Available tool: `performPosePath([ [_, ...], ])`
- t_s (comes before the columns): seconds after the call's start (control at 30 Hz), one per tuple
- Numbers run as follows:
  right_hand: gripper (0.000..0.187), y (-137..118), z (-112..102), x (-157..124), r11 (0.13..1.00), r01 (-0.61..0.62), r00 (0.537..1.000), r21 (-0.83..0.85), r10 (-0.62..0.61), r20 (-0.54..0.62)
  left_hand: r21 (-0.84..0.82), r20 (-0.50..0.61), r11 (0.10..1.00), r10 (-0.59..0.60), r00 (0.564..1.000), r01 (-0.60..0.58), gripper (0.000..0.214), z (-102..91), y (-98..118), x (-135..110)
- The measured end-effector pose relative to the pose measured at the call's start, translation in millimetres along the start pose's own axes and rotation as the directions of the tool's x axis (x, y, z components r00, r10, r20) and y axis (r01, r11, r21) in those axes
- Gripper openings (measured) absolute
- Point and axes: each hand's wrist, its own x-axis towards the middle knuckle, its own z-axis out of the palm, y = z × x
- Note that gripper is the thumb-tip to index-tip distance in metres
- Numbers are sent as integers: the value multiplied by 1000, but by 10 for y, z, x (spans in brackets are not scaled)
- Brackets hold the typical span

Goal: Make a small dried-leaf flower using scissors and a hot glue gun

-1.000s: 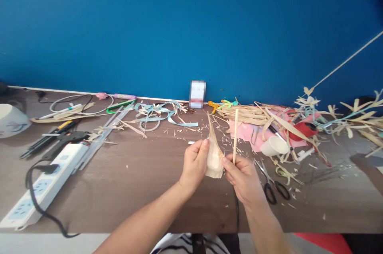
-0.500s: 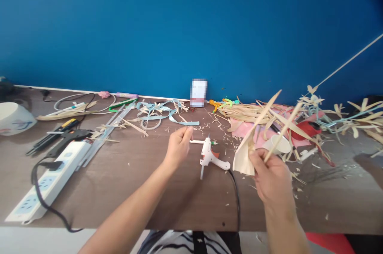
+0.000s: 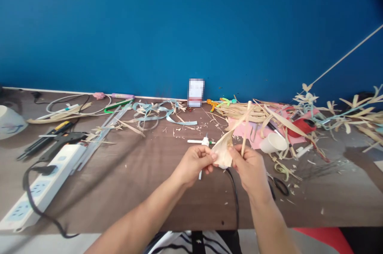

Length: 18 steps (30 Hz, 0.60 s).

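Note:
My left hand [image 3: 191, 166] pinches the lower left corner of a pale dried corn husk piece [image 3: 223, 151]. My right hand [image 3: 250, 168] grips the husk's other edge, and a thin pale stick [image 3: 246, 126] rises from the same fingers. The husk is wide at the bottom and narrows to a tip at the top. Behind the hands lies a white glue gun [image 3: 205, 141], mostly hidden, its black cord [image 3: 234, 190] running to the table's front edge. A pen [image 3: 194, 141] lies crosswise by its nozzle.
At left are a white power strip [image 3: 44, 186], a black glue gun [image 3: 67, 140], clear glue sticks [image 3: 95, 140] and a white bowl [image 3: 10, 122]. To the right lie scissors [image 3: 281, 187], a white cup [image 3: 273, 143], a red tape dispenser [image 3: 301, 128] and piled husks [image 3: 248, 112].
My right hand has brought the husk and stick left, over the glue gun. My left hand has come down and right and taken hold of the husk. The scissors have come into view.

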Motion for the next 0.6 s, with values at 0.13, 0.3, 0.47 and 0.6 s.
performPosePath([
  [0.13,27,14,2,28,1000,-11,997,-13,12,76,37,9,999,-25,1000,25,30,-38,-26,-7],
  [0.3,31,-59,75,-10,991,71,984,-118,-50,171,151,16,987,61,998,-63,31,25,-66,32],
  [0.47,29,-54,130,-105,987,115,967,-113,-85,238,296,-94,931,250,964,-213,32,41,-115,59],
  [0.6,34,-71,96,-146,993,104,977,-54,-91,192,458,-118,853,337,934,-250,30,36,-90,16],
])
